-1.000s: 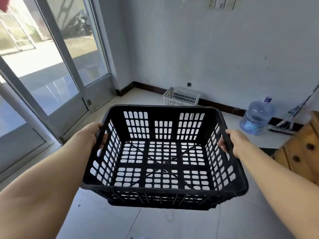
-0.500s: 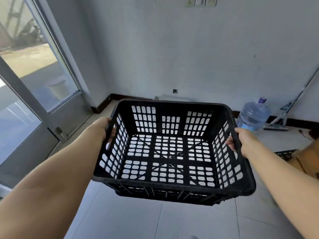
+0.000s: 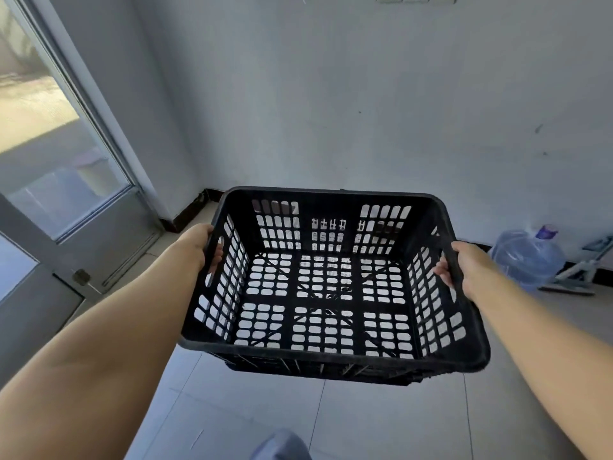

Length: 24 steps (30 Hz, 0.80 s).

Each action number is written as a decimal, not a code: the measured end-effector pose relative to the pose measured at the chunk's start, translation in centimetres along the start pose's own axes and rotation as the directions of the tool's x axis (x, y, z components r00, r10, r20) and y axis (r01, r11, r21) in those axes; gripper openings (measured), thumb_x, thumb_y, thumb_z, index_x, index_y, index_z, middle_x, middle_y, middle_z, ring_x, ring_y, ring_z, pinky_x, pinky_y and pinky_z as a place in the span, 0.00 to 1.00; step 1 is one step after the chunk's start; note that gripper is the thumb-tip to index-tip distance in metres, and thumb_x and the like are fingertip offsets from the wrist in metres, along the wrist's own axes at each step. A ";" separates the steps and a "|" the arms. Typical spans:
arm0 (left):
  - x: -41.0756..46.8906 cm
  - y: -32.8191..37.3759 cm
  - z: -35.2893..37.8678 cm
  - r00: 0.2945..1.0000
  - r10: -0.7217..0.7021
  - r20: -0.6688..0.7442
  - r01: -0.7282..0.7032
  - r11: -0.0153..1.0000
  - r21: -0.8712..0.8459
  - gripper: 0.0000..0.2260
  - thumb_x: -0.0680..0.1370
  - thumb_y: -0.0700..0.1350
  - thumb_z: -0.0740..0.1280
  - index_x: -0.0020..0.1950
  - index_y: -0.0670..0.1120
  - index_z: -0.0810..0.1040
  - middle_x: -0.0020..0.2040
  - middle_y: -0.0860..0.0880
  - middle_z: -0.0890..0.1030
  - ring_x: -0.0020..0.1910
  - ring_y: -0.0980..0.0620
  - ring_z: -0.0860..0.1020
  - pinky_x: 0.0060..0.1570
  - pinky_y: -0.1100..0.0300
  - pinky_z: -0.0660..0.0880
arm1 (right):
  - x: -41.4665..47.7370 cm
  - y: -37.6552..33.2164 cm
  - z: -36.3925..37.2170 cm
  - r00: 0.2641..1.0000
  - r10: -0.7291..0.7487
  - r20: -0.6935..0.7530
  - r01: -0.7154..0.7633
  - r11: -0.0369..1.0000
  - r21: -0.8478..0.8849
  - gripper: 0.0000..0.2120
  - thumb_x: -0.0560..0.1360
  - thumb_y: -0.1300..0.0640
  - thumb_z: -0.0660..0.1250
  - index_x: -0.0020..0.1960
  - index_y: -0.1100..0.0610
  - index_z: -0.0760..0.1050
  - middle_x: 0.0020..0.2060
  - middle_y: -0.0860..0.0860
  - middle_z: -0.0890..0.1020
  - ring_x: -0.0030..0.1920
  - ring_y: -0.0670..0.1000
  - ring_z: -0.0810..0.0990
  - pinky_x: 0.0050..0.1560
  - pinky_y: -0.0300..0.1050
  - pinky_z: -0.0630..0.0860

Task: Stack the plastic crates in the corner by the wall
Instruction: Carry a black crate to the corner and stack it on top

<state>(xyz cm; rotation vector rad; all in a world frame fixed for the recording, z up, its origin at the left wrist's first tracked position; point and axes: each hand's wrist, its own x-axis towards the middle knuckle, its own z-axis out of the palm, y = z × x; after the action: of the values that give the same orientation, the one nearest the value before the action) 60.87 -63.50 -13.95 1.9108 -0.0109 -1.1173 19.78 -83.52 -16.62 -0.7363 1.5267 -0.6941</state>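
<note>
I hold a black plastic crate (image 3: 331, 355) with slotted walls and floor, level in the air in front of me. My left hand (image 3: 199, 242) grips its left rim, fingers through the handle slot. My right hand (image 3: 464, 260) grips the right rim the same way. Behind the crate's far wall, bits of a white crate (image 3: 328, 227) show through the slots, on the floor against the wall. The room corner (image 3: 199, 197) lies just left of the black crate's far edge.
A glass door (image 3: 66, 180) with a grey frame runs along the left. A blue water jug (image 3: 527, 257) stands by the wall at right, with a mop head (image 3: 570, 283) beside it. Pale floor tiles (image 3: 265, 410) stretch below the crate. My knee (image 3: 282, 446) shows at the bottom.
I have moved closer to the corner with the crate in both hands. The white crate, in open view a second ago, is now mostly hidden behind the black one. The wooden cabinet has left view.
</note>
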 end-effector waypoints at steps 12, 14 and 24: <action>17.4 16.8 6.6 0.999 0.037 0.030 -0.038 0.998 0.040 0.19 0.78 0.52 0.53 0.31 0.44 0.69 0.25 0.48 0.71 0.27 0.51 0.66 0.30 0.60 0.65 | 14.6 -10.8 12.0 0.996 0.016 -0.087 -0.012 0.999 0.044 0.15 0.77 0.50 0.58 0.41 0.61 0.72 0.30 0.54 0.76 0.20 0.48 0.76 0.19 0.33 0.71; 19.8 19.3 8.2 0.998 0.053 0.041 -0.054 0.998 0.038 0.18 0.78 0.51 0.53 0.31 0.45 0.69 0.26 0.49 0.70 0.26 0.51 0.66 0.29 0.60 0.65 | 16.8 -12.3 13.3 0.994 0.031 -0.108 -0.024 0.998 0.066 0.15 0.77 0.49 0.58 0.42 0.61 0.72 0.31 0.54 0.76 0.21 0.48 0.77 0.19 0.33 0.71; 34.1 29.4 17.3 0.998 0.033 0.047 -0.036 0.996 0.081 0.17 0.77 0.52 0.53 0.32 0.47 0.69 0.29 0.51 0.69 0.26 0.52 0.65 0.21 0.65 0.66 | 32.5 -20.3 19.8 0.988 0.069 -0.137 -0.061 0.996 0.058 0.17 0.76 0.49 0.60 0.53 0.62 0.75 0.33 0.55 0.78 0.30 0.51 0.79 0.24 0.36 0.75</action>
<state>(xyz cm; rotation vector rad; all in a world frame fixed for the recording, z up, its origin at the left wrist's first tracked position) 80.65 -106.98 -20.41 1.9495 -0.1160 -1.1524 38.85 -121.84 -22.12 -0.6055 1.6455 -0.7470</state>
